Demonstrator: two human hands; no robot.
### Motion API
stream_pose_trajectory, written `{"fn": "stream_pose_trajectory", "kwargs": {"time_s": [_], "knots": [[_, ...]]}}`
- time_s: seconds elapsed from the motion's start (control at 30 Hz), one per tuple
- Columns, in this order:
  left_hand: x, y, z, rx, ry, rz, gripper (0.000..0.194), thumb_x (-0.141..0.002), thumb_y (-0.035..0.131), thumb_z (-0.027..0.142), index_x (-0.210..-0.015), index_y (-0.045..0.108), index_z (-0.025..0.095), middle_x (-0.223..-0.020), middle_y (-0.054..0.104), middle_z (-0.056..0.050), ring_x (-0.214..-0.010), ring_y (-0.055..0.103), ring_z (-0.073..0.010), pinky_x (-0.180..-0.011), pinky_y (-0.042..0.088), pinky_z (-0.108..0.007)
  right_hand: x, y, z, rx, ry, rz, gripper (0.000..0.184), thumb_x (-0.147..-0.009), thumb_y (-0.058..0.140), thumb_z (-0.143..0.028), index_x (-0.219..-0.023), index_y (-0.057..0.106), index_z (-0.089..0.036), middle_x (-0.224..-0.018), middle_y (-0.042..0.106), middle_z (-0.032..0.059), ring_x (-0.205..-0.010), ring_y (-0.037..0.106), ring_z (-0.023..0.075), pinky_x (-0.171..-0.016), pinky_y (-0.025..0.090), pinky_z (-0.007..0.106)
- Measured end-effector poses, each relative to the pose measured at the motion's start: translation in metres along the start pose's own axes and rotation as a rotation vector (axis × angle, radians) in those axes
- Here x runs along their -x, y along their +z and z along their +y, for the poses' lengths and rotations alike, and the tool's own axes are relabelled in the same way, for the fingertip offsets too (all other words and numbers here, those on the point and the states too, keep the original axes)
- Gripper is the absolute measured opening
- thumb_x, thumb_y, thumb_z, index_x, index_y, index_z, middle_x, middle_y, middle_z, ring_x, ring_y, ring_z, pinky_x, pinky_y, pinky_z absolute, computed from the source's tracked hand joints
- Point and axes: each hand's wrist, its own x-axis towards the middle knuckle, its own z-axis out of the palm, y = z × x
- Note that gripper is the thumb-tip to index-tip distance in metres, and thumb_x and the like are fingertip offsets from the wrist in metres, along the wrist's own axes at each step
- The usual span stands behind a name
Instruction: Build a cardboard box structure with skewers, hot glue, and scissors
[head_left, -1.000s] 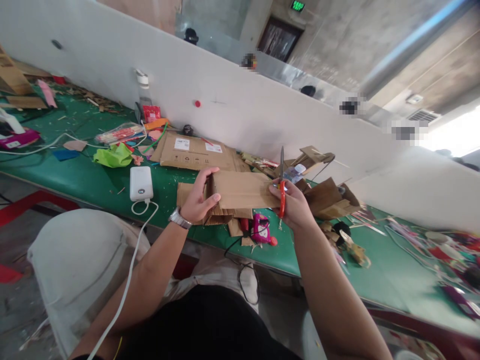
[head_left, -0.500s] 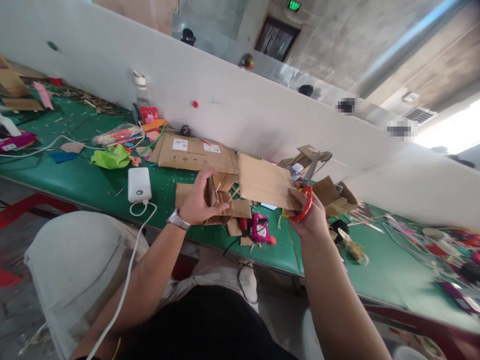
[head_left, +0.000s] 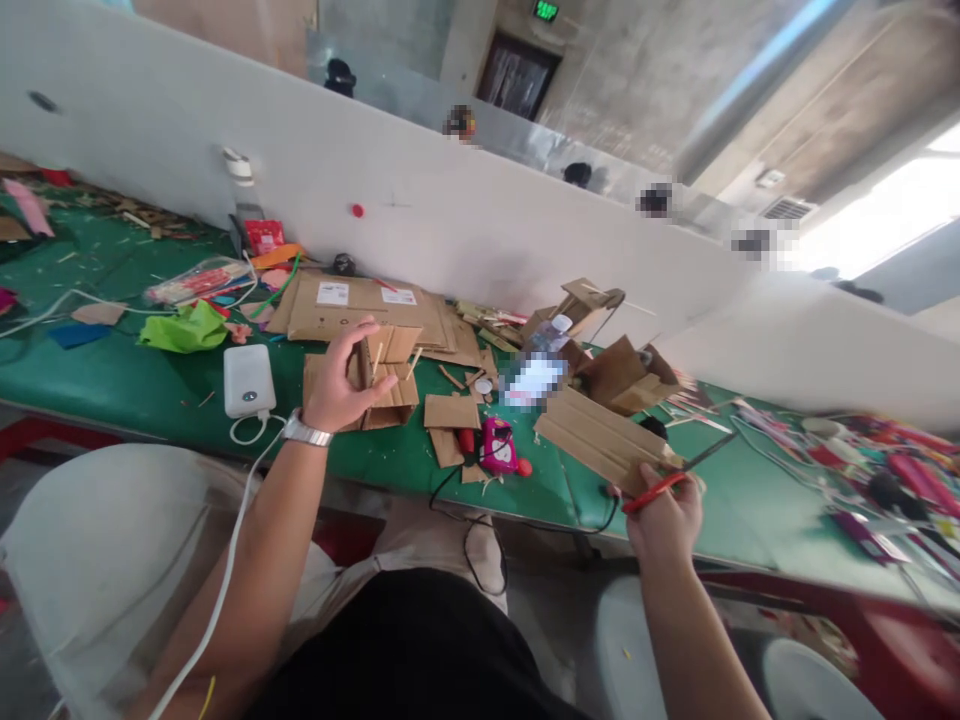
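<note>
My left hand (head_left: pixel 337 388) grips the left side of a small cardboard structure (head_left: pixel 395 392), thumb and fingers bent round its edge. Thin wooden sticks (head_left: pixel 414 364) poke up out of that structure, which is at the table's near side. Off to the right, my right hand (head_left: pixel 667 520) is closed on red-handled scissors (head_left: pixel 654 492), their blades pointing up and right. The same hand holds a cardboard piece (head_left: pixel 600 437), ridged on its upper face, that slants away to the left. Some of the right fingers are hidden under the card and handles.
A white power bank (head_left: pixel 249 382) with a cable lies left. Flattened cardboard (head_left: pixel 360 308) rests behind the structure. A glowing phone (head_left: pixel 534 380), a pink glue-gun-like device (head_left: pixel 499 446) and a cardboard scrap (head_left: pixel 451 411) lie between my hands. A white partition (head_left: pixel 450 235) runs along the back.
My right hand has moved right and down with the scissors and cardboard piece, away from the structure. The piece has turned, its ridged face now showing. My left hand still holds the structure.
</note>
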Motion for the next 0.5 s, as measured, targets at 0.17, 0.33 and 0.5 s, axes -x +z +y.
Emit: {"fn": "stream_pose_trajectory", "kwargs": {"time_s": [0.17,0.33,0.5], "knots": [[0.003,0.002,-0.006,0.003,-0.073,-0.009,0.071,-0.093,0.078,0.049,-0.155,0.054,0.025,-0.171,0.047,-0.017,-0.159,0.046,-0.0362,-0.131,0.041,-0.06,-0.006,-0.036,0.015,0.083,0.028,0.108,0.069,-0.043,0.093,-0.04,-0.1,0.059,-0.023,-0.077,0.061,-0.0056,-0.061,0.056,0.0107,-0.042,0.044,0.017],[0.002,-0.002,0.004,-0.05,-0.063,0.029,0.071,-0.097,0.074,0.05,-0.159,0.051,0.025,-0.172,0.046,-0.016,-0.162,0.041,-0.0347,-0.134,0.034,-0.059,0.009,-0.042,0.012,0.04,0.059,0.093,0.071,-0.044,0.094,-0.042,-0.103,0.057,-0.025,-0.081,0.063,-0.0053,-0.062,0.06,0.0132,-0.045,0.047,0.02],[-0.002,0.002,0.041,-0.146,0.106,0.296,0.053,-0.1,0.066,0.05,-0.146,0.061,0.022,-0.16,0.056,-0.016,-0.159,0.043,-0.0366,-0.134,0.032,-0.062,0.043,-0.022,-0.004,-0.055,-0.022,-0.028,0.064,-0.053,0.097,-0.043,-0.102,0.058,-0.026,-0.09,0.064,-0.0054,-0.07,0.061,0.0117,-0.058,0.05,0.022]]}}
